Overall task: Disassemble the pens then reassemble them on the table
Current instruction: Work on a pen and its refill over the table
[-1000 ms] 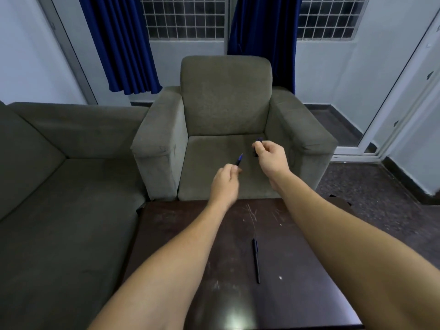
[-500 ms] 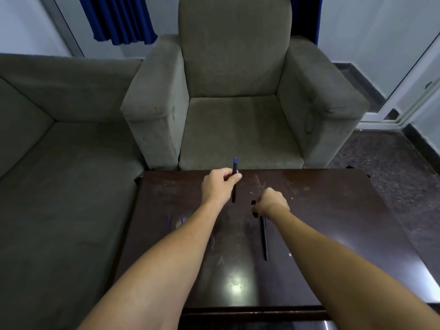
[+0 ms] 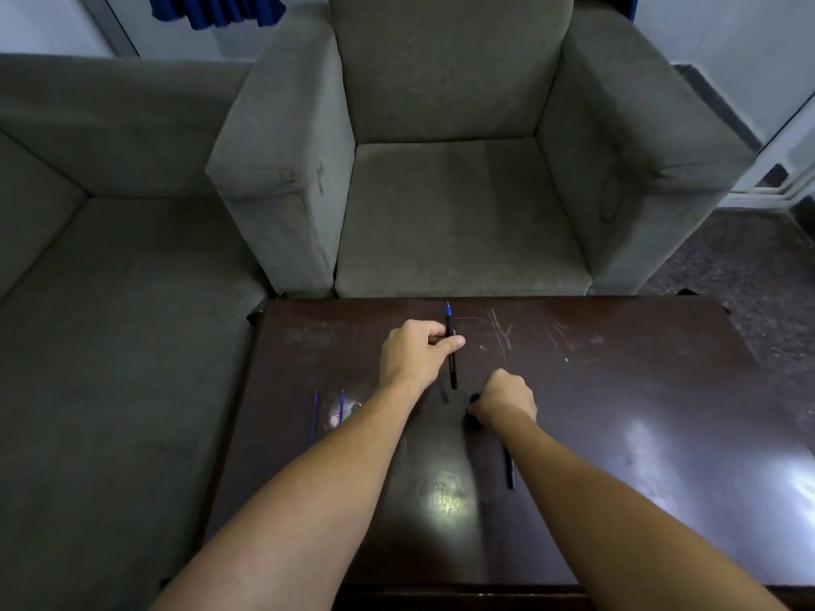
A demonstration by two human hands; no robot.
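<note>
Left hand [image 3: 412, 355] pinched a dark pen [image 3: 451, 368] at mid-barrel, thumb across the front, fingers curled behind. Its blue tip [image 3: 448, 309] pointed away, toward the armchair [image 3: 450, 213]. The near end hung low over the table [image 3: 617, 412]; could not tell whether it touched the wood.

Right hand [image 3: 507, 401] was curled in a fist close to the table top, just beside the pen's near end. A small dark piece [image 3: 473, 399] showed at its left edge, gripped in the fingers. Probably a cap or an end section, but it was too dark to say which.

A second pen [image 3: 510, 471] lay flat on the table, partly hidden under the right forearm. Two thin blue refills [image 3: 314, 416] lay side by side near the table's left edge, well apart from both hands. A sofa [image 3: 110, 302] stood to the left.

Judged step: one pen split between the two hands, mid-way through coming apart or going back together. The loose refills suggested taking apart was well under way. Next move likely called for either laying the small piece down by the other parts, or lining it up with the barrel end and pushing or twisting it on.

Containers: none in view. Every loose part lay straight on the wood.
</note>
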